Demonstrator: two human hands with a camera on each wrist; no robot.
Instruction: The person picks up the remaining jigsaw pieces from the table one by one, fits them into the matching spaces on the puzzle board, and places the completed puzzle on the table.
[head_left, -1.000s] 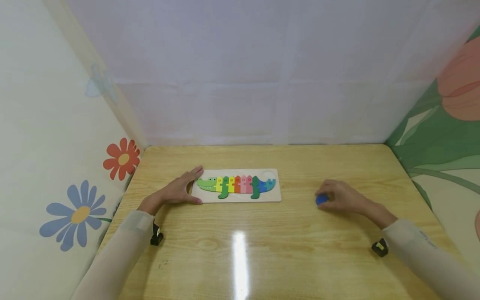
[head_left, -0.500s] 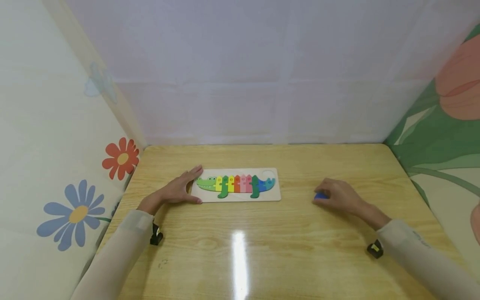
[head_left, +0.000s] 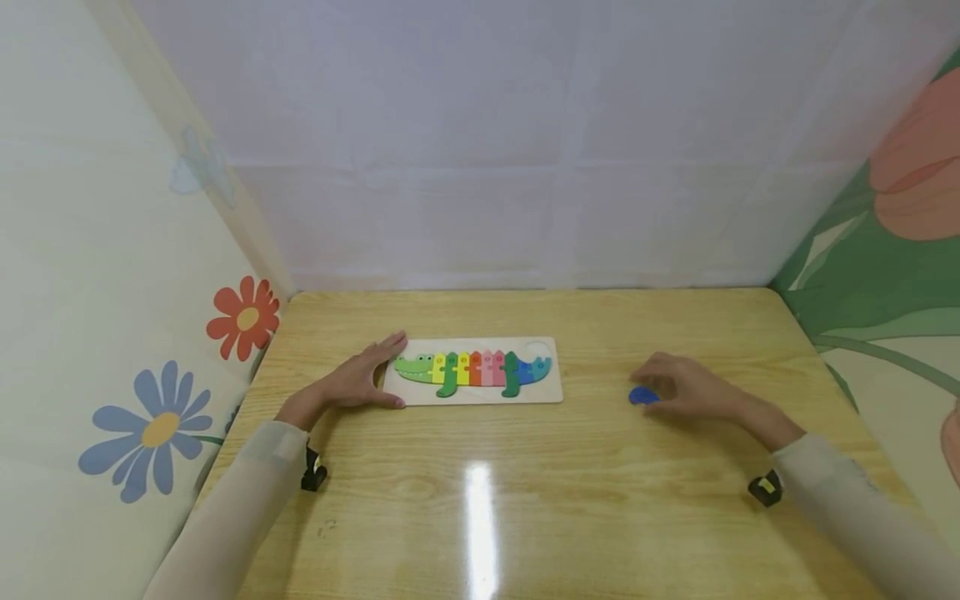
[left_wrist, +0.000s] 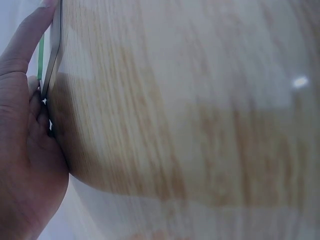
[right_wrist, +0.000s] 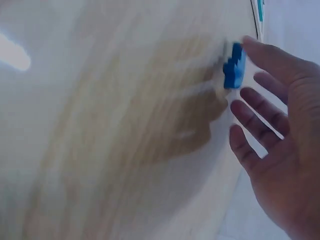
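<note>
A wooden crocodile puzzle board (head_left: 472, 397) lies on the table with colourful pieces set in it. My left hand (head_left: 347, 383) holds its left end, thumb at the near corner and fingers at the far corner. In the left wrist view the thumb (left_wrist: 30, 37) lies along the board's edge. To the right of the board is a blue puzzle piece (head_left: 642, 396) with a jagged edge. Over it hovers my right hand (head_left: 693, 387), fingers spread and loosely bent. In the right wrist view the thumb tip comes close to the blue piece (right_wrist: 235, 66), while the other fingers are apart from it.
A pale outlined recess (head_left: 536, 348) shows above the tail on the board. The wooden table (head_left: 570, 500) meets a pale cloth wall (head_left: 465, 225) at the back. Flower-patterned panels stand on both sides. A black wrist device (head_left: 765, 489) sits under the right sleeve.
The right fingers have opened around the blue piece, which shows more fully now and lies at a different angle than a second ago. The left hand and the board have stayed in place.
</note>
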